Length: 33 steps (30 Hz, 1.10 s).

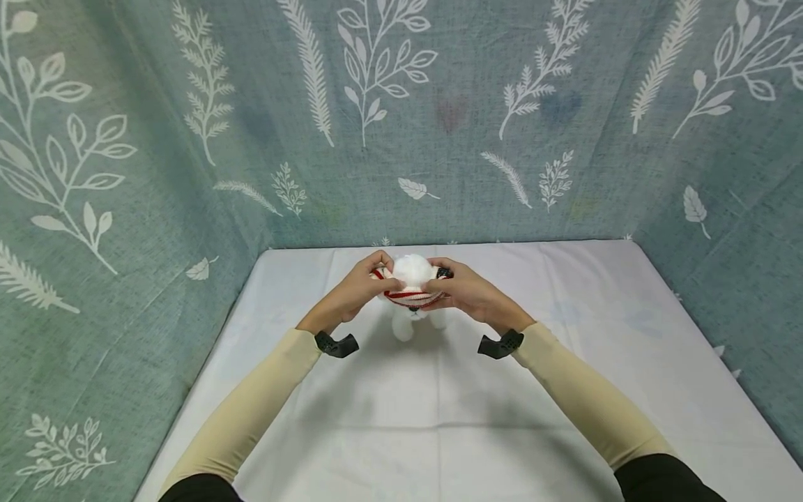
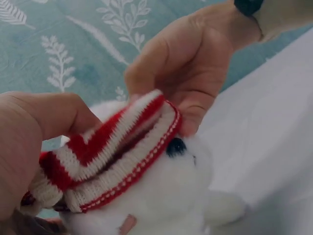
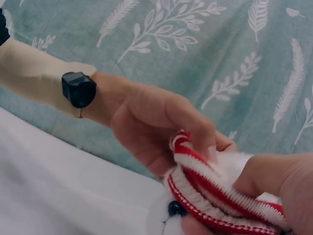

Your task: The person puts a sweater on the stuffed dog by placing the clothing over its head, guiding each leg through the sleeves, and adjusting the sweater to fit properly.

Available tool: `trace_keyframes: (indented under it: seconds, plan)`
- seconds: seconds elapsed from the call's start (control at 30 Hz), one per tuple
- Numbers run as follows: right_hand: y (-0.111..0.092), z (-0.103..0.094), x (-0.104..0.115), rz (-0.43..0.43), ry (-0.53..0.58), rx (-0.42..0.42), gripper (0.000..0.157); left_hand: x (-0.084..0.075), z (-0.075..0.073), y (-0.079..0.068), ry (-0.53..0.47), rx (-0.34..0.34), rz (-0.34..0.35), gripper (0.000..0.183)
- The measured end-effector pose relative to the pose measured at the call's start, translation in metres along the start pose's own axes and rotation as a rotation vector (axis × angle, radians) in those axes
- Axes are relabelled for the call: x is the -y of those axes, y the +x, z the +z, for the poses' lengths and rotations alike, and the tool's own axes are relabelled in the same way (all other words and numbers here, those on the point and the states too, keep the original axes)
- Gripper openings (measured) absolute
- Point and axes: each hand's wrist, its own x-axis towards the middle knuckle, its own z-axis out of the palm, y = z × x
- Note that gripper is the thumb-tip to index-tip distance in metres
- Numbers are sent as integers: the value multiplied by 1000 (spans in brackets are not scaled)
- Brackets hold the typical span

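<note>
A white plush toy (image 1: 403,326) stands on the white cloth, its dark eye and pale muzzle visible in the left wrist view. Round its head sits a red-and-white striped knitted hat (image 2: 122,161), its ribbed edge just above the eye. My left hand (image 1: 366,284) pinches one side of the hat between thumb and fingers. From the opposite side my right hand (image 1: 475,291) grips the other edge. A fluffy white round part (image 1: 412,270) shows between the two thumbs. In the right wrist view the hat's striped fold (image 3: 220,188) is spread between both hands.
A white cloth (image 1: 401,418) with fold lines covers the table. Green leaf-print curtains (image 1: 401,167) hang behind it and on both sides. Each wrist carries a black strapped device (image 1: 337,345).
</note>
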Motion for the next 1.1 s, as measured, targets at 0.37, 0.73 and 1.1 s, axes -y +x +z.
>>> trace_keyframes:
  seconds: [0.37, 0.73, 1.1]
  plan:
    - [-3, -7, -7, -44, -148, -37, 69, 9, 5, 2, -127, -60, 55, 21]
    - [-2, -17, -13, -91, -83, -44, 53, 13, 8, 8, -168, -80, 60, 23]
    - [2, -5, -11, -55, -60, -126, 53, 16, 16, 10, -313, -215, -10, 20]
